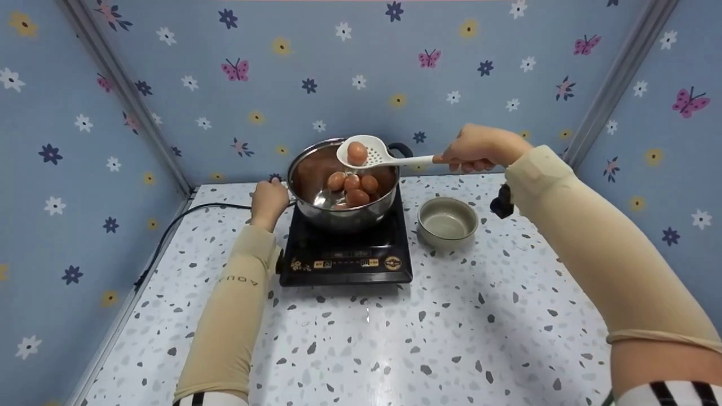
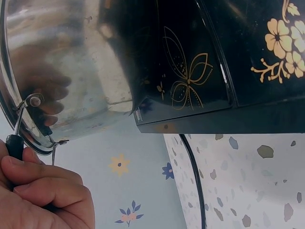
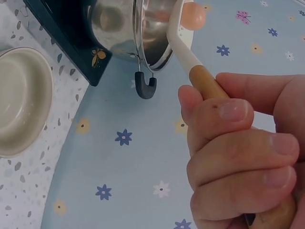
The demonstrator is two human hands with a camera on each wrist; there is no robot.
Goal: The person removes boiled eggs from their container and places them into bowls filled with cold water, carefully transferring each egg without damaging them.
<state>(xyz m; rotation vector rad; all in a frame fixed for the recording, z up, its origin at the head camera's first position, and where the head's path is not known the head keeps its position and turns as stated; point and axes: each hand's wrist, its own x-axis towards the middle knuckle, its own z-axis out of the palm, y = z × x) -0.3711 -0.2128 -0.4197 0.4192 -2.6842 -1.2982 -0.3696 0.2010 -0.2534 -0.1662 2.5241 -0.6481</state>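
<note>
In the head view my right hand [image 1: 476,148] grips the wooden handle [image 3: 209,83] of a white slotted spoon [image 1: 375,153]. One brown egg [image 1: 356,153] lies in the spoon's bowl, held above the right part of a steel pot [image 1: 344,219]. Several more brown eggs [image 1: 357,197] sit on the pot's bottom. My left hand [image 1: 269,198] holds the pot's left side handle, and the left wrist view shows its fingers [image 2: 52,191] curled round the black grip [image 2: 15,147]. The pot's other black handle [image 3: 145,87] is free.
The pot stands on a black induction cooker [image 1: 347,270] with gold markings. A beige bowl [image 1: 447,221] sits right of the cooker on the speckled table [image 1: 451,338]. A black cord [image 1: 163,239] runs off to the left. Flower-patterned walls [image 1: 350,62] enclose the back and sides.
</note>
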